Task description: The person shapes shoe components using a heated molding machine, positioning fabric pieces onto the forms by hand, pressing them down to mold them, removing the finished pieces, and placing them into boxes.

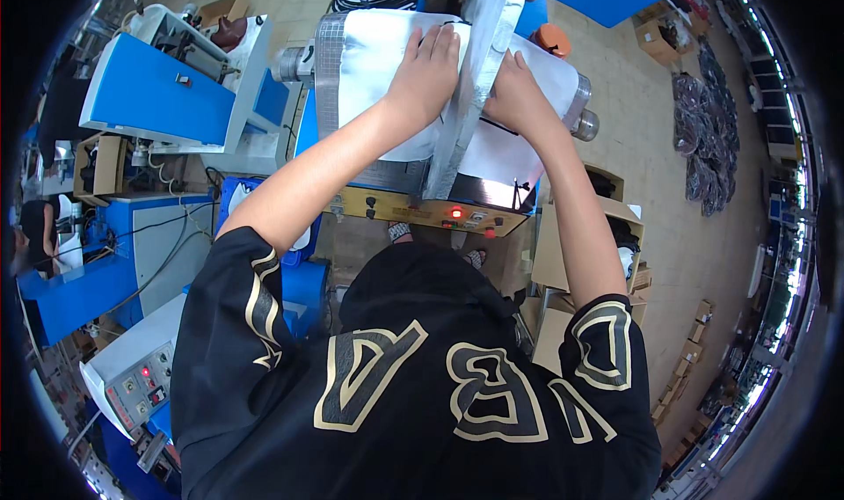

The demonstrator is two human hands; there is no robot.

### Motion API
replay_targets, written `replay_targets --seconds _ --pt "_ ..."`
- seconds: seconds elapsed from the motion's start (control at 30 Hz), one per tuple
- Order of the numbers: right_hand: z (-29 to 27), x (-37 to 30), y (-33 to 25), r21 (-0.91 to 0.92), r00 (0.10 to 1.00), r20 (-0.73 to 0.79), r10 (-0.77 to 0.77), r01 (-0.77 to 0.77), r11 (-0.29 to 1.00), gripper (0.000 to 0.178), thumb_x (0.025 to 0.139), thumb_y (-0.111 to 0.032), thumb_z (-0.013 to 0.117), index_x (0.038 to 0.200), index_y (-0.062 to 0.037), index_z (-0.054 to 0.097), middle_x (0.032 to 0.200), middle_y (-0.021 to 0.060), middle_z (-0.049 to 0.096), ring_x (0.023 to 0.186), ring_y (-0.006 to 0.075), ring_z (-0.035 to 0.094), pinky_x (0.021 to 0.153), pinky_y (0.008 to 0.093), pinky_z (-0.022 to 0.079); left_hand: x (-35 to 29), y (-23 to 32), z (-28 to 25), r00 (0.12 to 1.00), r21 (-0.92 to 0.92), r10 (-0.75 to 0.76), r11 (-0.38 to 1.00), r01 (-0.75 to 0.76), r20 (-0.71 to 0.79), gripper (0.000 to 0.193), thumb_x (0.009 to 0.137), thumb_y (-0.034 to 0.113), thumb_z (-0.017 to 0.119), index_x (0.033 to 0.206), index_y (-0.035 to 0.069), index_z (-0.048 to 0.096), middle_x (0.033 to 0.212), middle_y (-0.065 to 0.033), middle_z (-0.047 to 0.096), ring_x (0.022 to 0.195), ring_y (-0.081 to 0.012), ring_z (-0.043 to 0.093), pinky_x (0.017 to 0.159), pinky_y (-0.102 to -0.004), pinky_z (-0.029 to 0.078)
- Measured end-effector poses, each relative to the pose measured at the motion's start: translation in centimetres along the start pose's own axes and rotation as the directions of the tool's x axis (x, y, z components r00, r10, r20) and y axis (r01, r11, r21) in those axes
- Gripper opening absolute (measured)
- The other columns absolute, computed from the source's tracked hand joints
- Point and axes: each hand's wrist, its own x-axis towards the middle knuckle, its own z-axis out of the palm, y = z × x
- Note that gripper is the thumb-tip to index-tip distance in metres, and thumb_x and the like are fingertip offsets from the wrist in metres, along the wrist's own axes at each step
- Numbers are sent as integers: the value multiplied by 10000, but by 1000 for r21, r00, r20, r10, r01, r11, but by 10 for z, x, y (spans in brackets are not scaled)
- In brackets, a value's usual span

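White sheet (367, 82): spread over the workbench of the machine at the far middle, showing on both sides of a silver bar; whether it is one piece or two cannot be told.
Silver bar (476, 78): runs from far to near between the hands, across the white material.
Left hand (426, 76): laid flat on the sheet just left of the bar, fingers stretched toward the far side, gripping nothing.
Right hand (519, 95): just right of the bar, over the white material, fingers pointing far and left; part of it is hidden, so I cannot tell whether it grasps anything.
Control panel (396, 209): yellowish strip along the near edge of the machine, with a red light (456, 211) glowing toward its right.
Round orange object (552, 39): beyond the right hand, at the far right of the bench.
Blue-and-white machine (158, 91): on the left, well apart from the hands.
Control box (141, 386): near left, with knobs and a lit red lamp.
Open carton (551, 254): right of the panel, dark things inside.
Plastic-wrapped bundles (703, 131): on the floor at the far right.
Shirt (413, 394): black with gold-edged shapes, nearest of all.
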Motion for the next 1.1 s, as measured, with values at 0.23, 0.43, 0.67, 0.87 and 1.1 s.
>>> replay_targets --seconds 0.23,0.43,0.67,0.87,1.1 --pt "-11 26 10 -4 959 269 90 -92 996 1153 639 -458 826 1524 -18 231 1573 209 283 1473 333 260 1189 558 204 23 -26 -4 978 -178 87 983 -53 191 1152 570 339 921 1437 -84 292 1469 -262 397 1401 -396 367 1174 -477 284" --pt "-20 42 13 -70 912 374 169 -154 986 1221 600 -493 823 1545 -42 194 1601 151 252 1488 271 235 1196 554 182 53 -47 7 937 -281 174 956 -86 304 1063 540 397 915 1353 -56 402 1363 -273 508 1310 -426 460 1137 -462 335" --pt "-18 54 17 11 907 353 231 -251 968 1174 534 -439 882 1505 -76 331 1491 168 441 1407 304 389 1186 529 207 74 -62 12 851 -373 266 923 -90 453 1092 530 604 859 1284 -102 505 1256 -261 604 1192 -369 581 1107 -473 370" --pt "-31 63 16 -1 834 476 278 -316 949 1168 507 -450 900 1495 -115 374 1408 162 534 1291 318 522 1108 449 375 86 -71 26 748 -476 369 876 -80 552 1110 520 626 871 1262 -115 507 1188 -262 628 1104 -360 632 1010 -386 463" --pt "-30 76 26 23 777 573 260 -332 943 1176 533 -442 909 1513 -124 341 1370 154 571 1160 320 624 957 414 526 96 -72 17 656 -497 362 867 24 662 1001 541 469 933 1243 -107 513 1103 -241 673 981 -328 693 872 -371 562"
